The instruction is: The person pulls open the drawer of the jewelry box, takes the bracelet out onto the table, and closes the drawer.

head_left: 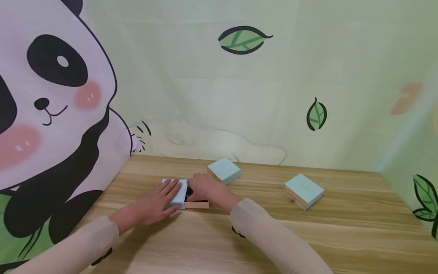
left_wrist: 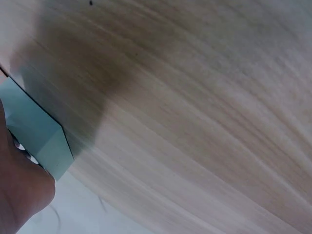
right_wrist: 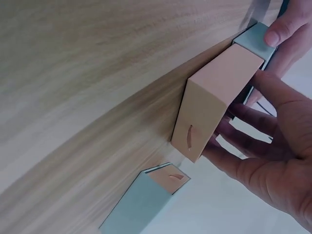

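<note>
A pale blue sliding box (head_left: 181, 197) lies on the wooden table with its peach inner drawer (head_left: 196, 205) pulled out to the right. My left hand (head_left: 155, 205) rests on the blue sleeve, its fingers stretched across the top and its thumb at the near side. My right hand (head_left: 204, 186) reaches down into the drawer from above, fingers bent inside the walls. Something dark shows between its thumb and fingers; I cannot tell whether they grip it. The right wrist view shows the drawer's end face with a small ribbon tab (right_wrist: 189, 137) and the left thumb (right_wrist: 274, 38) on the sleeve.
A second blue box (head_left: 224, 169), closed, sits just behind the right hand. Another closed one (head_left: 303, 191) lies farther right, its peach end facing front left. Behind the wooden table (head_left: 356, 213) hangs a pale green cloth backdrop (head_left: 191, 76) printed with a panda and leaves.
</note>
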A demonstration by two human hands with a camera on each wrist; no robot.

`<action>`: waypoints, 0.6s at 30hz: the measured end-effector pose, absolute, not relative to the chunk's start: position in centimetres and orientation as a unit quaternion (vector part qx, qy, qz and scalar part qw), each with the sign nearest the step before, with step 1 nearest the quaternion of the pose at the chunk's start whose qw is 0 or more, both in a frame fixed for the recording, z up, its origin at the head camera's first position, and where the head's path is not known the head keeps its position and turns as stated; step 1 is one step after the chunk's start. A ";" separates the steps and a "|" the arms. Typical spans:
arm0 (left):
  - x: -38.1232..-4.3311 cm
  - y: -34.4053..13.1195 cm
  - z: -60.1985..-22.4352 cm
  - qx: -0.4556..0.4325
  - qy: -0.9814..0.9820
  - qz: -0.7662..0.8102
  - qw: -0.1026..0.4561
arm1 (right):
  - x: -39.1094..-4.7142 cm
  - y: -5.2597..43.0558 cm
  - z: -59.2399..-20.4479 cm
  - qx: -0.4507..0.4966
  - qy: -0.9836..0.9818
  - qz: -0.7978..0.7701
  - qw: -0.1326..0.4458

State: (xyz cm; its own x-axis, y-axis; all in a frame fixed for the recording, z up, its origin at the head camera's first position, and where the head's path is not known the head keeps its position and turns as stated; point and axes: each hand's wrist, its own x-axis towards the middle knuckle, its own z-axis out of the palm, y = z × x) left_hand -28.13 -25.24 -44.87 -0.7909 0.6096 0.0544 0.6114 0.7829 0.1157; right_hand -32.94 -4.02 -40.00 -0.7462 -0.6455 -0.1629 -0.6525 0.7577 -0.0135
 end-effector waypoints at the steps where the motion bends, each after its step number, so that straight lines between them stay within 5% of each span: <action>1: -28.2 -25.2 -44.8 -0.322 -0.944 -0.065 0.006 | -33.1 -4.0 -40.0 -0.348 0.934 0.017 0.081; 18: -28.3 -24.9 -44.6 -0.317 -0.947 -0.041 0.010 | -34.2 -3.3 -39.6 -0.378 0.915 -0.086 0.112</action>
State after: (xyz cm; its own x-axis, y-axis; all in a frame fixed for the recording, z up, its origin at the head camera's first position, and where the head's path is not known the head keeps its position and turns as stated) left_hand -28.31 -24.90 -44.61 -0.7989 0.5998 0.0456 0.6015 0.7957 0.0710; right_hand -34.22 -3.28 -39.60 -0.6885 -0.7115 -0.1403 -0.6727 0.6989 -0.2429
